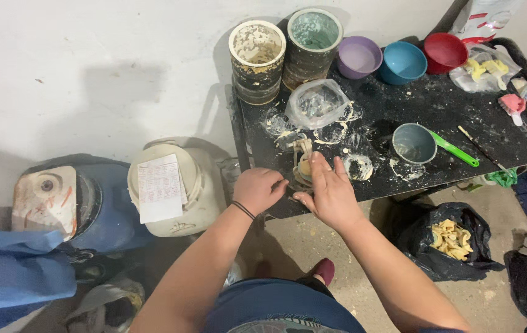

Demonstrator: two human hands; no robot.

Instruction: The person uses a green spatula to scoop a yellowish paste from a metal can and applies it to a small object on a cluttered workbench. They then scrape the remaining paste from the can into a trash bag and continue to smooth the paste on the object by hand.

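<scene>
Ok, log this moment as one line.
left hand: fisted at table edge | right hand: on small cream piece | grey cup: right

Dim, soft-shadowed, slightly blurred view

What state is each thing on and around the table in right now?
left hand: closed in a fist at the table edge
right hand: fingers extended, touching the cream piece
cream piece: on the table, between both hands
two tall tubs: upright, paint-crusted
grey cup: upright
black bag: open, holding cream scraps
</scene>
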